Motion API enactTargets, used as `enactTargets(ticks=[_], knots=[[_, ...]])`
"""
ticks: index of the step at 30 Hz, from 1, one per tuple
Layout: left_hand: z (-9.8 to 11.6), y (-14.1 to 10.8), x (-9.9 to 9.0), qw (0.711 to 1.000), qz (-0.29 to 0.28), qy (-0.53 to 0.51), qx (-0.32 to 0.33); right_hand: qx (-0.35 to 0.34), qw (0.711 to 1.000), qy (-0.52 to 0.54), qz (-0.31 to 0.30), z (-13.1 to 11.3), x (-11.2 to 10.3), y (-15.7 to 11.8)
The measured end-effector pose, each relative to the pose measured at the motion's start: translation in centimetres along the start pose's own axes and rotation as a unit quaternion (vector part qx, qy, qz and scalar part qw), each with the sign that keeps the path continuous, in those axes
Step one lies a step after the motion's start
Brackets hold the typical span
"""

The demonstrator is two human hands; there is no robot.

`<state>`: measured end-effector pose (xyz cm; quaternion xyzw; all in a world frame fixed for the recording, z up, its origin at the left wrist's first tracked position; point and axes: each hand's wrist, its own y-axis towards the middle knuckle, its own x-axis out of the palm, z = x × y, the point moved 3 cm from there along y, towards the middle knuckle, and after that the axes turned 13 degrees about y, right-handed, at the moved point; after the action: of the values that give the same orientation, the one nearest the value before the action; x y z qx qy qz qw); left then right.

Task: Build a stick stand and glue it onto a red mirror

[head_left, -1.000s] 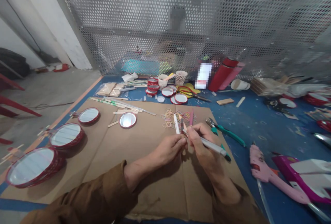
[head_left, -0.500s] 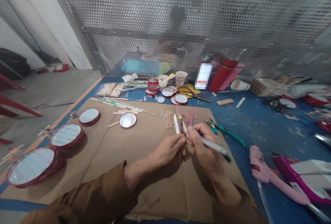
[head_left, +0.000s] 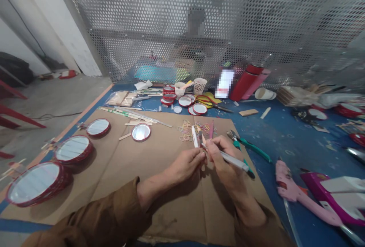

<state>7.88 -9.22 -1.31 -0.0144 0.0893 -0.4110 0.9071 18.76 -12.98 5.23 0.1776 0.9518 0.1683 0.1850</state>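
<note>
A pen (head_left: 236, 161) is being held in the right hand (head_left: 224, 171), grip closed round it near the tip; it is being angled in towards a small stick (head_left: 200, 137), presumably for fine control. The stick is being pinched upright-ish in the left hand (head_left: 185, 164), grip closed, likely so it is being steadied under the pen tip; tip contact is being blocked by fingers, can't tell. A white marker (head_left: 194, 136) is being shown just beyond the left fingertips; whether it is being held can't be told. Both hands are being held low over the cardboard (head_left: 159, 159), which is probably being used to shield the bench (head_left: 288, 133). Rubber bands (head_left: 186, 132) are being left loose just beyond, seemingly for easy reach. Pliers (head_left: 256, 151) and a glue gun (head_left: 288, 180) are being stored rightward, discs (head_left: 74, 149) being lined up left, apparently out of the way.
</note>
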Motion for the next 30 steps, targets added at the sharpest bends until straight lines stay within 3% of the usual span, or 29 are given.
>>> enactTargets(ticks=[9,18,30], knots=[[0.3,-0.1,-0.1,1.0,-0.001,0.015,0.019,0.029,0.999,0.034,0.03,0.4,-0.4,-0.2],[0.0,-0.1,-0.2,0.999,0.007,0.028,0.014,0.033,0.998,0.041,0.022,1.0,-0.1,-0.3],[0.2,-0.1,-0.1,1.0,-0.001,0.021,0.001,0.02,0.999,0.018,0.032,0.2,-0.2,-0.2]])
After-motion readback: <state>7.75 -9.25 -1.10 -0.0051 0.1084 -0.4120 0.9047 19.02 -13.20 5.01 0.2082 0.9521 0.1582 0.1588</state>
